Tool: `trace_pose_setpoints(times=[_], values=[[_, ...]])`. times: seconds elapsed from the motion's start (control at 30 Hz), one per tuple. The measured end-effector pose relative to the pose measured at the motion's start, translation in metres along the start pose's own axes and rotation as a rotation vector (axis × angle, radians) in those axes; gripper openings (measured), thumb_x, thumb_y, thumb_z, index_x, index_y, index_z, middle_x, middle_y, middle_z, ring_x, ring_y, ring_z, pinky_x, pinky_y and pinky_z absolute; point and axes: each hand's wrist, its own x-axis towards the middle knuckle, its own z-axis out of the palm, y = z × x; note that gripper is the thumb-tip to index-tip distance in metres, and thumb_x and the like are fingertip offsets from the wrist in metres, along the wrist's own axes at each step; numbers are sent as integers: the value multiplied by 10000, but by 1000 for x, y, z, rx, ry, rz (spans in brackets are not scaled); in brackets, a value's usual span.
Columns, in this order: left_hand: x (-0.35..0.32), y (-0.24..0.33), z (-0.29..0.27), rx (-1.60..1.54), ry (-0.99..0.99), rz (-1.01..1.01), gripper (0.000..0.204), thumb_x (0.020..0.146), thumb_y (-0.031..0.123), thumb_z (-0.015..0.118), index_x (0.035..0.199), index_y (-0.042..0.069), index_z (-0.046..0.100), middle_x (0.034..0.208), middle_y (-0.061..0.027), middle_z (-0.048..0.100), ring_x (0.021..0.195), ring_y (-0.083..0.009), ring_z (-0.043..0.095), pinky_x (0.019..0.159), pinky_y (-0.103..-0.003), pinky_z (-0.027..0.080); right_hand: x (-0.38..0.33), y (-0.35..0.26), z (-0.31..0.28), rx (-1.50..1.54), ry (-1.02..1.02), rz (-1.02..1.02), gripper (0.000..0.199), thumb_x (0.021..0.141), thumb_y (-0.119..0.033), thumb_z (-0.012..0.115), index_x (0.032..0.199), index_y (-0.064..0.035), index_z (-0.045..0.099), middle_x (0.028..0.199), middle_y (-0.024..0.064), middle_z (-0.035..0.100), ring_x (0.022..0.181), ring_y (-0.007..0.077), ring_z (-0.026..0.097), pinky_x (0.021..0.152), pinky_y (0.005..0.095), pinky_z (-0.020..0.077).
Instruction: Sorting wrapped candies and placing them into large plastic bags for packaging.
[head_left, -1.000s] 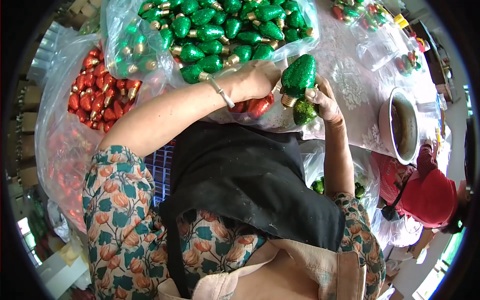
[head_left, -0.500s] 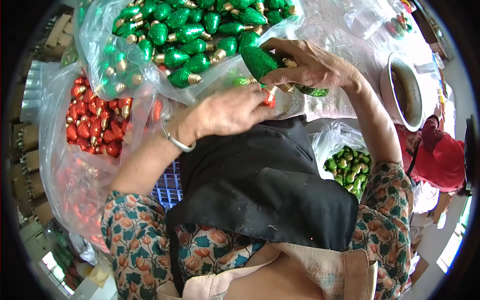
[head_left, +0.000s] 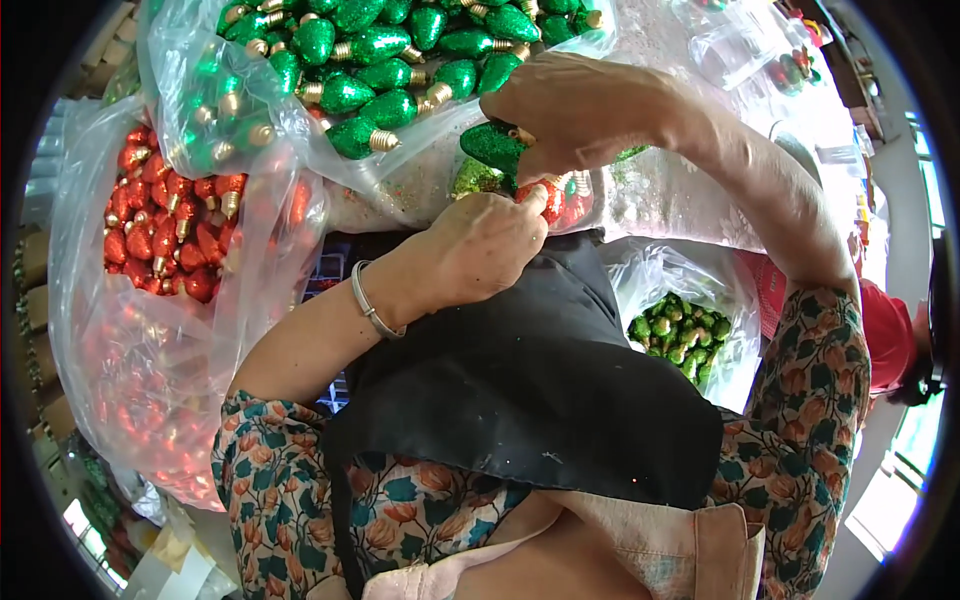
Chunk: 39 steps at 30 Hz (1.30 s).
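My right hand [head_left: 590,108] is curled, palm down, over a glittery green bulb ornament [head_left: 492,146]; its gold cap points into the fingers. Just below, my left hand [head_left: 482,245] has thumb and fingers pinched at a red glitter bulb ornament [head_left: 545,197]. A light green ornament [head_left: 474,178] lies beside the left hand's fingers. Something clear and shiny shows around the red one, with more green glimpsed past my right hand. The fingertips of my right hand are partly hidden.
Large green bulbs [head_left: 380,75] fill a clear bag at the far side. Red bulbs [head_left: 165,225] fill another bag [head_left: 90,340] at left. A bag of small green ornaments [head_left: 680,330] sits right of my black apron [head_left: 530,400]. At right is a person's red sleeve [head_left: 885,340].
My right hand has turned over further, its forearm swinging right and covering the basin. My left hand has drawn slightly nearer to me, uncovering more of the light green and red ornaments.
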Motion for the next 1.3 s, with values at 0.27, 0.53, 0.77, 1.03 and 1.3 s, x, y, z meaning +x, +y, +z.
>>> trace_pose_setpoints(times=[0.27,0.53,0.77,1.03,1.3], values=[[1,-5,-5,160,226,209,163,786,122,481,819,10,595,897,-194,611,688,-259,642,621,-346,517,-11,-9,-13,141,-49,94,489,712,-312,722,1018,12,521,720,177,574,685,318,591,615,429,439],[-3,-10,0,-6,185,93,128,764,100,516,806,12,599,888,-135,599,747,-264,632,675,-367,518,-27,-15,21,519,381,102,482,759,-209,711,1171,-73,500,760,125,594,690,216,593,621,372,454],[4,-4,-15,31,-123,-44,150,808,118,517,887,5,578,1037,-115,553,900,-231,588,787,-394,493,-44,-7,41,118,591,210,234,776,-158,678,945,-46,561,736,107,586,676,238,606,592,371,448],[10,-5,-11,30,-102,35,158,816,104,508,896,-13,578,1109,-146,567,983,-266,564,862,-399,450,-19,-13,38,-249,47,189,102,782,-111,610,803,-12,613,716,126,628,711,290,636,624,406,495],[11,-7,-15,126,-67,70,259,814,65,505,1032,-60,566,1143,-199,560,1079,-324,519,885,-385,430,30,-9,38,-352,-307,126,104,758,-160,634,737,-70,681,732,75,657,712,243,652,569,361,514]])
